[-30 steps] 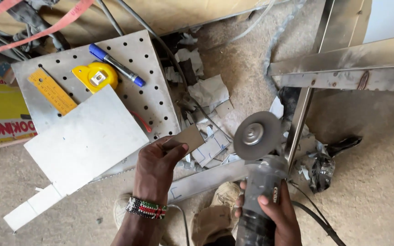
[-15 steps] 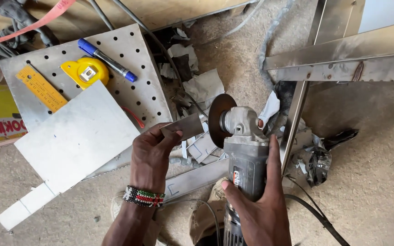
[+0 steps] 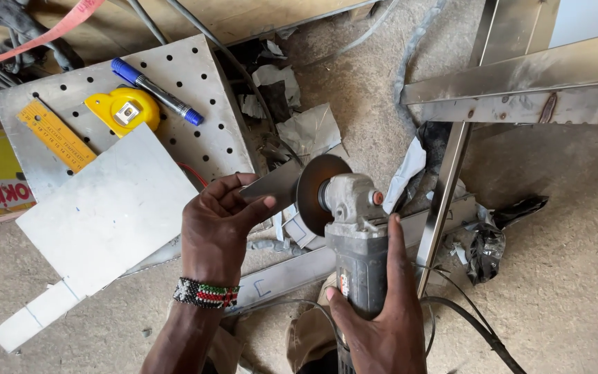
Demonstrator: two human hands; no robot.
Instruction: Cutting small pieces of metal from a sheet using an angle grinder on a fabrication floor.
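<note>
Hands grip metal piece [image 3: 271, 185], grinder [image 3: 354, 242] (apparently touching).

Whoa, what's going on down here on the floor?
A person is working metal by hand. The left hand pinches a small metal piece, while the right hand grips an angle grinder whose disc sits right at the piece's edge. Nearby, a perforated sheet carries a yellow tape measure, a blue marker and a ruler.

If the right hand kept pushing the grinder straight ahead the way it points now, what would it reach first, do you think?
Probably the crumpled grey scraps just beyond the angle grinder held by the right hand; its disc already meets the small metal piece beside it, though depth is unclear.
</note>
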